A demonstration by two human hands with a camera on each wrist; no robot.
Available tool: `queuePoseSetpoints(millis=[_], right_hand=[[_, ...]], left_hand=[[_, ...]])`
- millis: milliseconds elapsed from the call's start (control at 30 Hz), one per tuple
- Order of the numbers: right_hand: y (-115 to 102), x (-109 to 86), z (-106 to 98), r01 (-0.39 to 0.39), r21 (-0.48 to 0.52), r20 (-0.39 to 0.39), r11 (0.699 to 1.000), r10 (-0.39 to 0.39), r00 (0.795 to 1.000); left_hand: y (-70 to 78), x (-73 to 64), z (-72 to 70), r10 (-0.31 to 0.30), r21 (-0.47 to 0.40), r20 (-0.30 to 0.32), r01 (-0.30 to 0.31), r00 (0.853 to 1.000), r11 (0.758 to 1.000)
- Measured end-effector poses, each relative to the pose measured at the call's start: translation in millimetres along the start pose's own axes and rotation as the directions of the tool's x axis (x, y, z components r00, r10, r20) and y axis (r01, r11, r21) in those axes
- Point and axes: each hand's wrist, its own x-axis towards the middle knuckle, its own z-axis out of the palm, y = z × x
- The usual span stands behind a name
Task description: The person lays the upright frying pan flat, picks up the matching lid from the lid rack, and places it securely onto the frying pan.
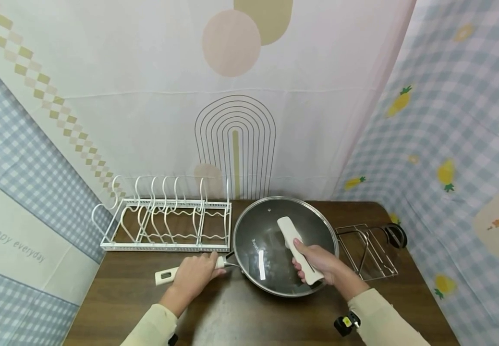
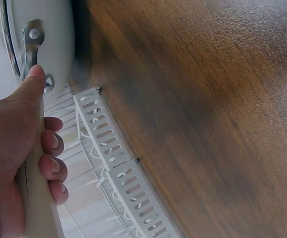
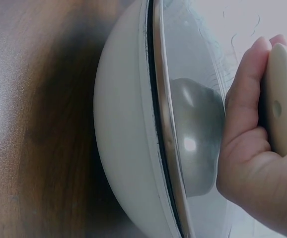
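Observation:
A wok-like pan [image 3: 123,124], cream outside, is on or close over the brown wooden table, with its handle [image 1: 166,276] pointing left. A glass lid [image 1: 260,235] with a metal rim covers it. My left hand [image 1: 195,275] grips the cream pan handle, thumb laid along it toward the metal joint in the left wrist view. The long cream lid handle [image 1: 289,229] is held by my right hand [image 1: 320,262], fingers curled around its near end. In the right wrist view the lid's rim lies along the pan's edge.
A white rack [image 1: 167,248] with several curved dividers stands behind the left hand. Right of the pan is a metal wire rack [image 1: 379,262] with a black round part [image 1: 397,235]. Fabric-covered walls [image 1: 145,120] enclose the table [image 1: 240,322] at the back and sides.

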Motion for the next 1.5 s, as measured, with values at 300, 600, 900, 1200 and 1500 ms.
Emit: queuePoseSetpoints(millis=[300,600,900,1200,1500], right_hand=[[0,1.0,-1,0.014,-0.006,0.002,1.0,-0.014,1.0],[4,-1.1,-4,0.018,-0.018,-0.008,1.0,-0.018,1.0],[4,2.4,-2,0.042,-0.015,0.01,0.999,-0.042,0.999],[2,3.6,0,0.02,-0.014,0.009,1.0,-0.02,1.0],[4,-1.2,-13,-0.027,0.191,0.204,0.981,-0.012,0.979]], left_hand=[[-0.9,1.2,0.2,0.002,0.001,-0.007,-0.002,1.0,1.0],[2.8,2.1,-0.3,0.017,-0.023,0.003,-0.017,1.0,1.0],[0.6,-0.6,0.8,-0.009,-0.01,0.075,0.009,0.997,1.0],[-2.4,0.1,2.6,-0.011,-0.003,0.071,0.011,0.997,1.0],[-2.6,-0.5,0.9,-0.007,-0.041,0.052,0.009,0.999,0.999]])
